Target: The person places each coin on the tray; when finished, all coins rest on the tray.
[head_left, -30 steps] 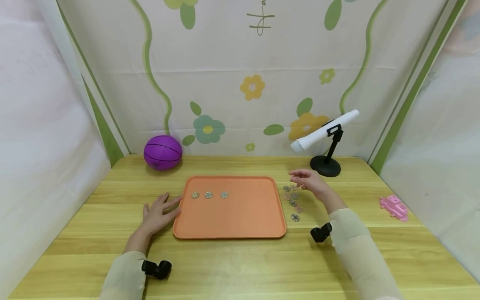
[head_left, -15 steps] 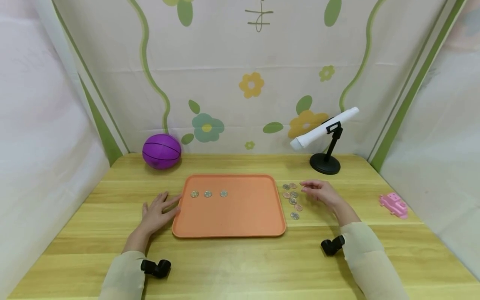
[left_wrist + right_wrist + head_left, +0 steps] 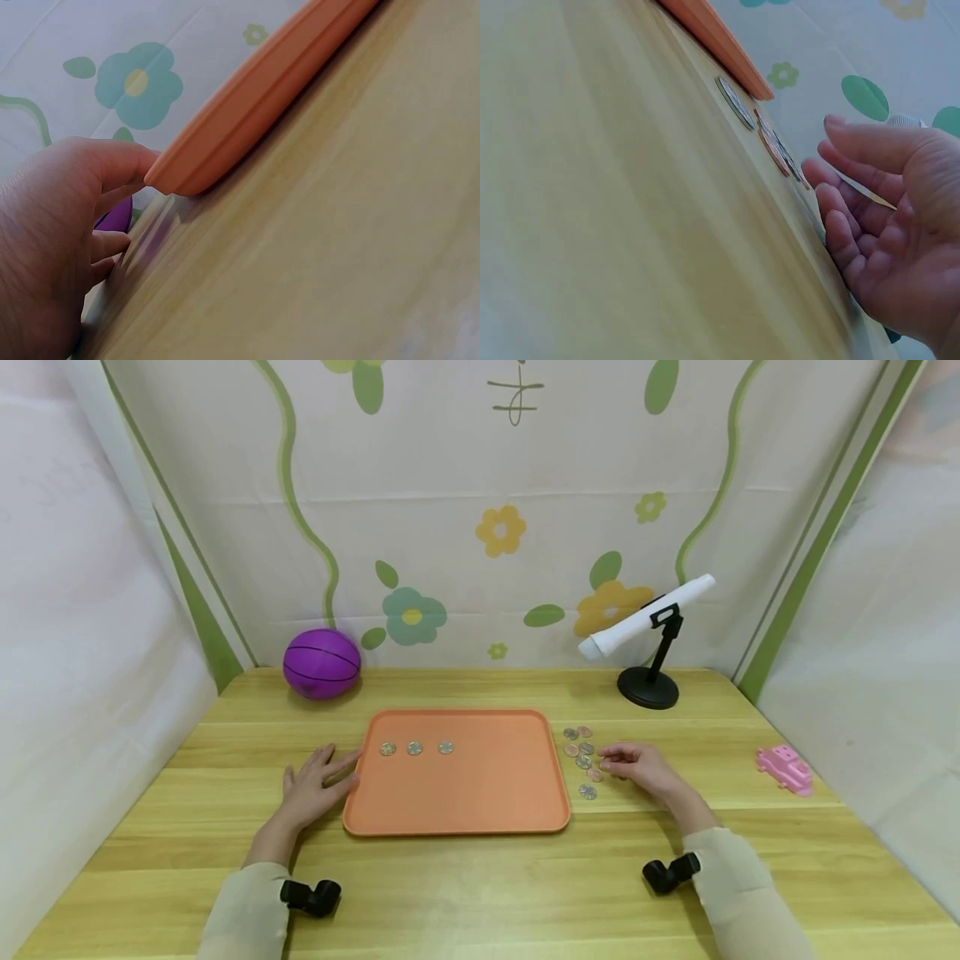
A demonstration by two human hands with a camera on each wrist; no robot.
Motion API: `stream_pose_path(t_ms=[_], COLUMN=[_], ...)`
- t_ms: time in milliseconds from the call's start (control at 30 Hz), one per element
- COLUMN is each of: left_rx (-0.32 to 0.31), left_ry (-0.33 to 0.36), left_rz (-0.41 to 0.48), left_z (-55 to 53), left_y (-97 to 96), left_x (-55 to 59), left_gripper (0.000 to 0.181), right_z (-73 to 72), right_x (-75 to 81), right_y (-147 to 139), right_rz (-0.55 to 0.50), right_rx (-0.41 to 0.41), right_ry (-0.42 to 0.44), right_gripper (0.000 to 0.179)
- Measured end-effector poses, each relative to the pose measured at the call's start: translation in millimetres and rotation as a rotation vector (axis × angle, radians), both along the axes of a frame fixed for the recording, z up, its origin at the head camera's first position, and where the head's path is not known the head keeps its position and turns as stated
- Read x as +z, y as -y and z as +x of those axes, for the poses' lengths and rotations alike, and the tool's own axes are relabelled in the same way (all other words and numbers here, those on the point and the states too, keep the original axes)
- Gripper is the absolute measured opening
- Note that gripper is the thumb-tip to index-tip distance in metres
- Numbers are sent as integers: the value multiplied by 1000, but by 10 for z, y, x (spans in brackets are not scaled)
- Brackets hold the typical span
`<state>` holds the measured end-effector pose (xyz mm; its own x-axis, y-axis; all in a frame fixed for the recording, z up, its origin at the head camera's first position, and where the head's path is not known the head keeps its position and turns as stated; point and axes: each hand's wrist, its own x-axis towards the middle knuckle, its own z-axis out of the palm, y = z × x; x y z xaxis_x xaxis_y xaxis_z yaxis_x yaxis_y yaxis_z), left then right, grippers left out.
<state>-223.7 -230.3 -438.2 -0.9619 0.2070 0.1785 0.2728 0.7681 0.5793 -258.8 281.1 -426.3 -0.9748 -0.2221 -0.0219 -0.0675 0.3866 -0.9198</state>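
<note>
The left hand (image 3: 315, 789) is spread out, holding nothing, and touches the tray's (image 3: 465, 802) left edge. Three coins (image 3: 415, 748) sit near the tray's far left corner. Seven loose coins (image 3: 583, 762) lie on the table (image 3: 487, 893) by its right edge. Beside them, the right hand (image 3: 641, 768) is loosely bent, holding nothing.

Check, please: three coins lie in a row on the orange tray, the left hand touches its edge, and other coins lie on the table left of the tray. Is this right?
Not quite: the other coins lie to the right of the orange tray, as the head view shows. The three coins in a row and the left hand touching its edge are correct.
</note>
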Motion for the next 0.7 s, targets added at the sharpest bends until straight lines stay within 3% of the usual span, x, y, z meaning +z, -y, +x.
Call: stream_pose_path(t_ms=[400, 700], left_rx=[0, -6], left_ry=[2, 0], left_rz=[0, 6], left_z=[-4, -8], left_y=[-1, 7], left_x=[4, 3], left_gripper=[49, 48], right_z=[30, 38], right_x=[-52, -66], right_y=[95, 132], right_rz=[112, 161], right_rx=[-33, -9], right_ry=[-36, -64], right_gripper=[28, 24])
